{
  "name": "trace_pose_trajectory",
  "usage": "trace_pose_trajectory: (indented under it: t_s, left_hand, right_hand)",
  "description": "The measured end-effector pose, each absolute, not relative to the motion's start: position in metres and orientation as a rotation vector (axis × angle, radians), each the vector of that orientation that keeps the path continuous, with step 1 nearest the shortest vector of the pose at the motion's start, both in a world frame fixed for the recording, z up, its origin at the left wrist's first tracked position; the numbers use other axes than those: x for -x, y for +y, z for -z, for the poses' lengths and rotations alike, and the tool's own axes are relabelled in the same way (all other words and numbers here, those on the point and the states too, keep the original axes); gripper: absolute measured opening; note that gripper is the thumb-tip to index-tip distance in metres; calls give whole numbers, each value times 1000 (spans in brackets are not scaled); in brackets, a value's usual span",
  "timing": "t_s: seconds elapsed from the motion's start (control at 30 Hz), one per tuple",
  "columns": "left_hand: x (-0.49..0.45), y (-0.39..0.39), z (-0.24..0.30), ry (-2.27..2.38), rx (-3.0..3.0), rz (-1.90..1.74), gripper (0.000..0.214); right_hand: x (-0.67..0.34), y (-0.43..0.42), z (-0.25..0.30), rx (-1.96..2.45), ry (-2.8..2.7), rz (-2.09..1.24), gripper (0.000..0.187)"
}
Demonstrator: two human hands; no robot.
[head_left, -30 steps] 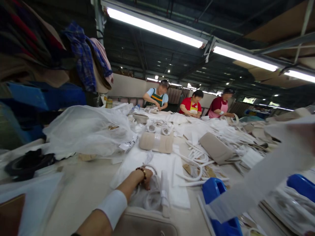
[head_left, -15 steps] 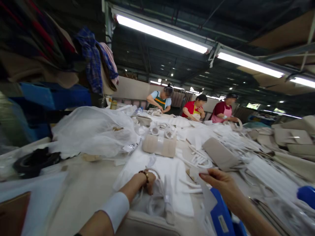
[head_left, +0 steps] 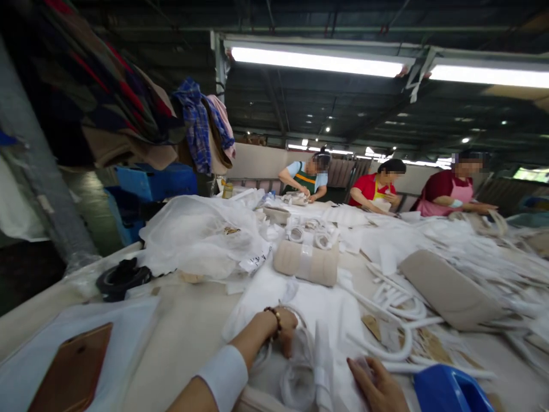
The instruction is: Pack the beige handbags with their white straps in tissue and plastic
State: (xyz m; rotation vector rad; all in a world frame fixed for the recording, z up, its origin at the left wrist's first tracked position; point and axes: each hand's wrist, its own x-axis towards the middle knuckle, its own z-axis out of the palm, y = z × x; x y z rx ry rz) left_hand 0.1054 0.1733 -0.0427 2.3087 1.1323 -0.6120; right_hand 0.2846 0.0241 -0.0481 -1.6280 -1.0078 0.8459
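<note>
My left hand (head_left: 285, 329), with a beaded bracelet and a white cuff at the wrist, curls its fingers over a coiled strap (head_left: 300, 343) in translucent wrapping. The coil lies at the near end of a white sheet (head_left: 330, 303). Beside it stretches a clear-wrapped strip (head_left: 321, 360). My right hand (head_left: 377, 386) is low, right of that strip, pinching a piece of clear tape (head_left: 368, 369) between thumb and fingers; the tape is blurred. A blue tape dispenser (head_left: 450, 389) stands right of this hand. Beyond the coil lies a beige padded bundle (head_left: 306, 262) with a clear band round it.
A phone (head_left: 72, 369) rests on a pale sheet at left, near a black tape roll (head_left: 124, 280). A translucent plastic bag (head_left: 201, 234) sits behind. White tubing (head_left: 403, 309) and a beige panel (head_left: 450, 289) lie to the right. Several co-workers (head_left: 306, 177) are across the table.
My right hand has moved from beside the dispenser, down and left towards the coil, with the tape. My left hand stays on the coil. The view has turned left.
</note>
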Motion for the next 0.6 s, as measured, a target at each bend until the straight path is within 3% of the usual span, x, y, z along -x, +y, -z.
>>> trace_pose_trajectory:
  t_s: [0.2, 0.37, 0.6]
  left_hand:
    - [-97, 165, 27, 1078, -2321, 575, 43]
    - [-96, 159, 19, 1109, -2331, 602, 34]
    - [-98, 159, 17, 1150, -2331, 633, 38]
  right_hand:
    - [-286, 18, 51, 1380, -715, -1289, 36]
    - [-283, 19, 59, 1247, -496, -1331, 32]
    - [-279, 24, 63, 1200, -376, -1305, 36]
